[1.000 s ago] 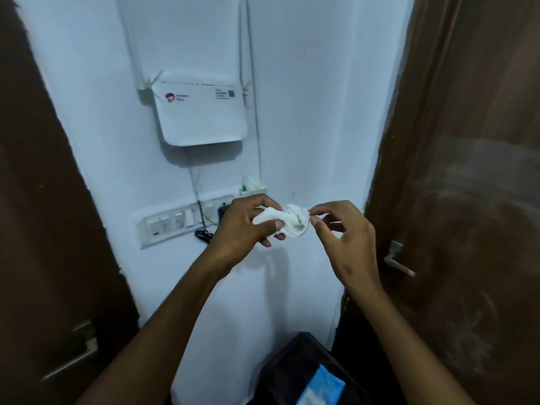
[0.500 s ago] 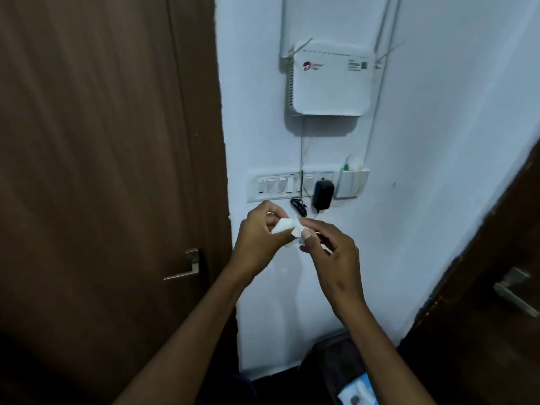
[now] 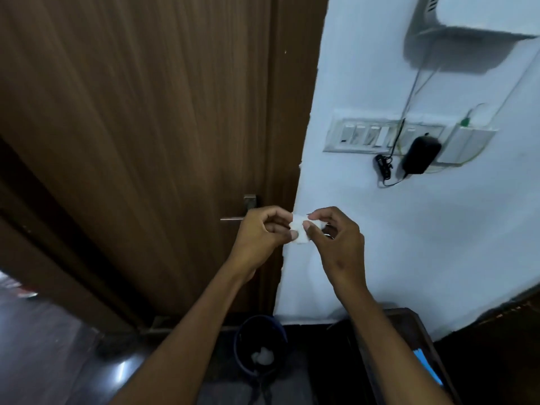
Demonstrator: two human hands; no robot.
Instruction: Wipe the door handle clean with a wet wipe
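A small crumpled white wet wipe (image 3: 298, 233) is pinched between my left hand (image 3: 260, 235) and my right hand (image 3: 336, 244), both raised in front of me. Just behind and left of my left hand, a metal lever door handle (image 3: 233, 218) sticks out from the brown wooden door (image 3: 146, 127); its square mount (image 3: 250, 201) shows above my knuckles. My left hand hides the handle's inner end. The wipe is close to the handle but not touching it.
A white wall (image 3: 438, 229) right of the door carries a switch panel (image 3: 380, 135) with a black adapter (image 3: 420, 154) plugged in. Below stand a dark bin (image 3: 260, 346) holding white scraps and a dark table (image 3: 409, 331) with a blue packet (image 3: 428, 366).
My view has swung left and drawn nearer to the left door, so its handle now sits right behind my left hand. Both hands keep working the wipe between them.
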